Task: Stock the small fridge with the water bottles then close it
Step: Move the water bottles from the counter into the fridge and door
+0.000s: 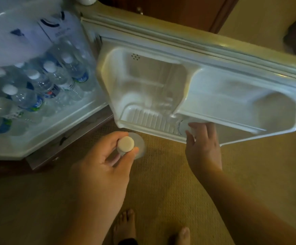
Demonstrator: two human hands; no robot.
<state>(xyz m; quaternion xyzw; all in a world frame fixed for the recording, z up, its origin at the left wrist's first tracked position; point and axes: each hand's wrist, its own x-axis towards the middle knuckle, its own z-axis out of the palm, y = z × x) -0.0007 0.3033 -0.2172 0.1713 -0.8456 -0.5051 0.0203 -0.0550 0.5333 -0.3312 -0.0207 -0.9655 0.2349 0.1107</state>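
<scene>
From above, my left hand (pixel 106 156) pinches a clear plastic water bottle (pixel 131 147) by the neck, thumb and fingers closed just under its round white cap (pixel 125 143); the bottle hangs upright over the carpet, long axis straight up toward me, so I see mostly the cap and the round shoulder beneath it. My right hand (pixel 203 145) reaches into the lower door shelf (pixel 147 119) of the open fridge door (pixel 196 55), fingers curled around a second bottle (pixel 183 127) that sits at the right end of the ribbed shelf floor, partly hidden under the moulded white compartment (pixel 241 101) above; I cannot tell its tilt for certain. Inside the small fridge (pixel 43 131) to the left, at least eight capped bottles (pixel 37 85) stand packed close together, caps pointing up and out toward me, clear ridged plastic with blue and green labels; blur keeps me from an exact count. The door lining is smooth, glossy white plastic with rounded pockets. Below lies a tan, woven carpet (pixel 170 174), and my two bare feet (pixel 126 225) show at the bottom edge.
</scene>
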